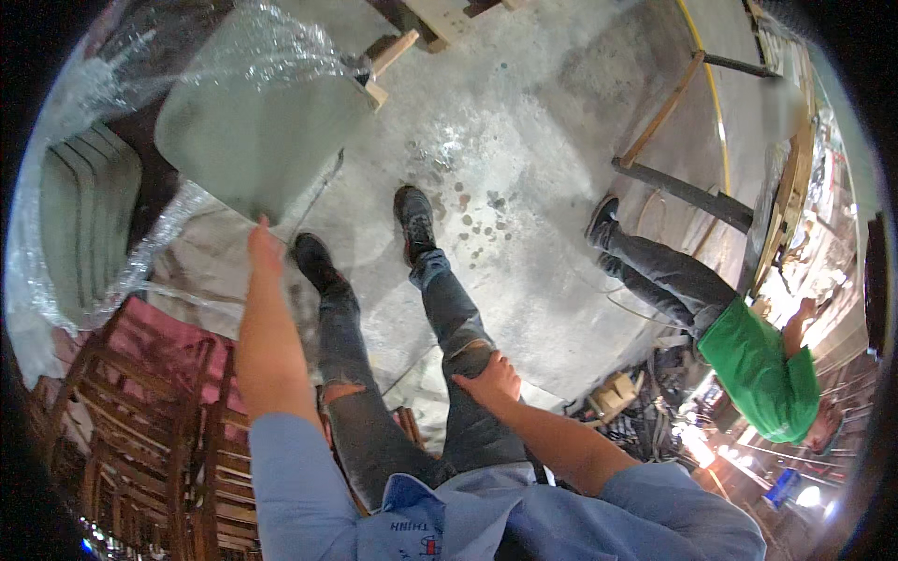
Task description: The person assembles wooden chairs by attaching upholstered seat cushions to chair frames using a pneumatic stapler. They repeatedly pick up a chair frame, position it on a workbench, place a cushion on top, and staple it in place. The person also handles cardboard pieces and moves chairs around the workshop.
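Observation:
At the upper left, a wide grey-green panel (267,131) with rounded corners stands partly under clear plastic film (271,42). My left hand (266,245) reaches out to its near corner and seems to pinch the edge, though the fingers are small and partly hidden. My right hand (494,378) lies on my right knee, fingers spread over the jeans, with nothing in it. Left of the panel, several similar grey-green panels (89,215) sit in a stack, wrapped in the same kind of film.
Brown slatted wooden frames (140,439) and a pink sheet (178,341) fill the lower left. Wooden pieces (393,54) lie beyond the panel. On the right, a co-worker in a green shirt (758,369) stands near a wood-and-metal frame (687,192) and a yellow line (716,112). Grey concrete floor (552,280) lies between.

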A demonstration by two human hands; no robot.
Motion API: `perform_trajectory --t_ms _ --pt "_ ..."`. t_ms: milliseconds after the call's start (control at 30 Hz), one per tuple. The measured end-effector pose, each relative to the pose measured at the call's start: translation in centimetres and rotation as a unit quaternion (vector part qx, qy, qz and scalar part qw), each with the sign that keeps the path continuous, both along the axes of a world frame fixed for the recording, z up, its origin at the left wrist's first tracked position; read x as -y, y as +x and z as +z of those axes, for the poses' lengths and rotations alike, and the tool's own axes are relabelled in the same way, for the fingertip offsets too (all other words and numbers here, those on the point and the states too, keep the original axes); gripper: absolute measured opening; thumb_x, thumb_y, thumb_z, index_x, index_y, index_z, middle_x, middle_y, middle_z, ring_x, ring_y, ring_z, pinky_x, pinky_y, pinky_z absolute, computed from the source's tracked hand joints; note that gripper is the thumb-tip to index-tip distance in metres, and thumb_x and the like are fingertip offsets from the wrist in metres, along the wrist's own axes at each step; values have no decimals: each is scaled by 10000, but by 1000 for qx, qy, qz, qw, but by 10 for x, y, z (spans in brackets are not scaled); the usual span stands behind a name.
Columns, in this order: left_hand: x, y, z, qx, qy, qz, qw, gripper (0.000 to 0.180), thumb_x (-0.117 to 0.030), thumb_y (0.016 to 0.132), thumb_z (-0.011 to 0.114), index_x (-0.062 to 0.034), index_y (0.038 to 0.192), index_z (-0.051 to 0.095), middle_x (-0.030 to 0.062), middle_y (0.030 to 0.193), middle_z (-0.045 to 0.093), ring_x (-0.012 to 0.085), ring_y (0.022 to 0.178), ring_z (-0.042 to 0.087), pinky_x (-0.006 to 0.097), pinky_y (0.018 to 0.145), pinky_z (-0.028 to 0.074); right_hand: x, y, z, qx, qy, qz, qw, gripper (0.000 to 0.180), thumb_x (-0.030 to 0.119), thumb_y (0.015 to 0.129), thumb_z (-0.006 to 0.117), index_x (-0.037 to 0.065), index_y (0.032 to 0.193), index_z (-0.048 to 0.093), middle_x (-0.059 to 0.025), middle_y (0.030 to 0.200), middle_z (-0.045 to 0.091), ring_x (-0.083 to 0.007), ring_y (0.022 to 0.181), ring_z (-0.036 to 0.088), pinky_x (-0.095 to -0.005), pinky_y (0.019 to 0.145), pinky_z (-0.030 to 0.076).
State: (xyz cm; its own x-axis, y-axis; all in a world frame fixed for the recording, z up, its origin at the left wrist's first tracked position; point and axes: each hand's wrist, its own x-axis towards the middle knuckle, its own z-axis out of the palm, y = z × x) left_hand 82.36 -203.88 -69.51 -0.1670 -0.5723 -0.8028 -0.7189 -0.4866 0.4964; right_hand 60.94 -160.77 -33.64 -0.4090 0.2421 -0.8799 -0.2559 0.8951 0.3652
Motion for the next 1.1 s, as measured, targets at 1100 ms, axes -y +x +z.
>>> perform_trajectory --t_ms 1100 --pt "93 -140 144 -287 107 216 927 714 -473 920 722 -66 1464 501 106 1447 566 303 1293 556 469 1098 439 -25 32 1 -21 16 -40 999 1068 758 682 766 -33 1346 496 -190 1258 641 -352 1168 653 -459 976 543"
